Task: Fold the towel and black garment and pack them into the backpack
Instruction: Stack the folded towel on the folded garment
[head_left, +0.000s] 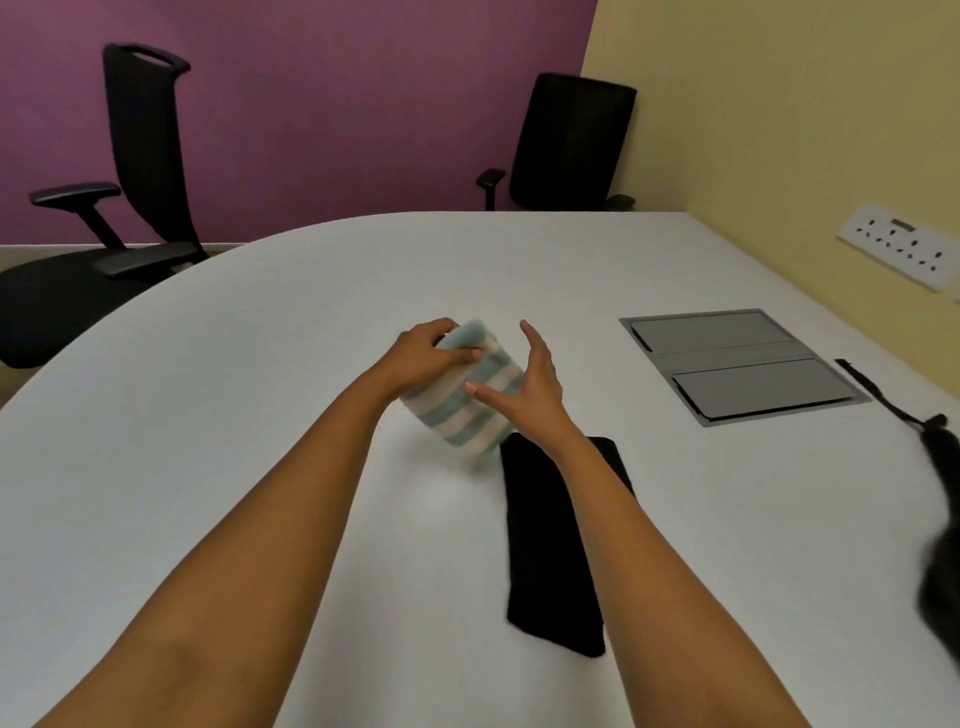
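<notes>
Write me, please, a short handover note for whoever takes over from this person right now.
The left hand grips the folded striped towel at its far end. The right hand is open, fingers straight, against the towel's right side.
The black garment lies folded in a long strip on the table, partly under the right forearm.
The backpack is dark and blurred at the table's right edge, partly out of view.
Done: both items look folded.
Left: pack the towel, then the garment, into the backpack.
</notes>
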